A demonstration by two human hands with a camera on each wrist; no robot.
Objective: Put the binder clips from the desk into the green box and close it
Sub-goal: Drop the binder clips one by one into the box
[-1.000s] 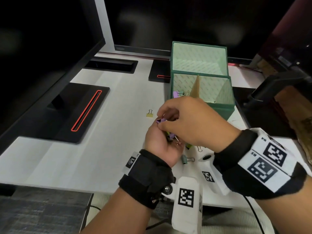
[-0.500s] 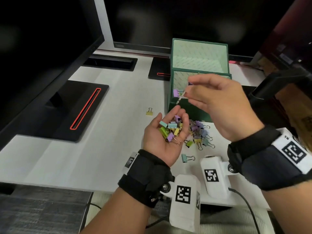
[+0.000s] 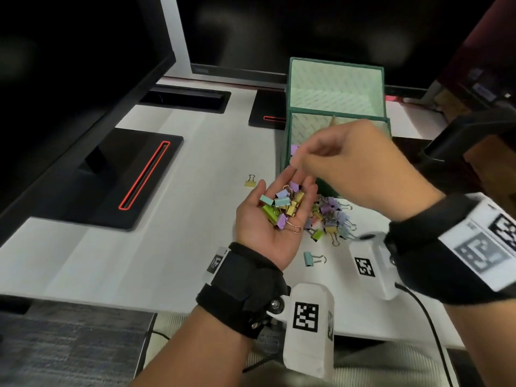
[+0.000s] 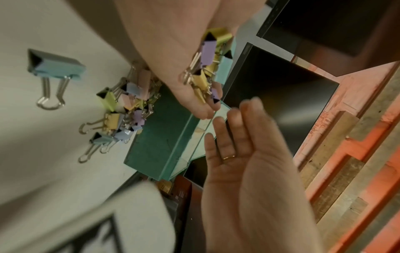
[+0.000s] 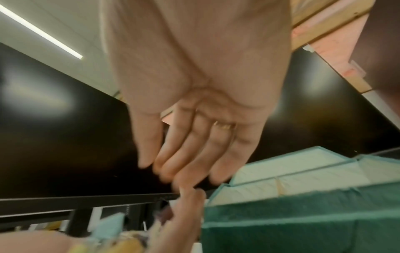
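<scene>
The green box (image 3: 307, 185) stands open on the white desk (image 3: 173, 224), its lid (image 3: 335, 90) upright behind it. My left hand (image 3: 268, 236) lies palm up just in front of the box, cupping several pastel binder clips (image 3: 282, 203). My right hand (image 3: 304, 155) hovers above the left fingertips by the box's near left corner, fingers loose and empty; the right wrist view shows its bare palm (image 5: 194, 137). A pile of clips (image 3: 329, 219) lies on the desk below it. One yellow clip (image 3: 250, 181) and one blue clip (image 3: 312, 258) lie apart. A purple clip (image 3: 294, 149) shows at the box's corner.
A big dark monitor (image 3: 69, 79) fills the left, its black base with a red line (image 3: 134, 177) on the desk. A second base (image 3: 265, 115) sits behind the box. A black device (image 3: 460, 135) stands close on the right.
My right hand took a clip from the left palm, lifted it to the box, and has come back down toward the left fingers with nothing in it. The left hand stayed palm up.
</scene>
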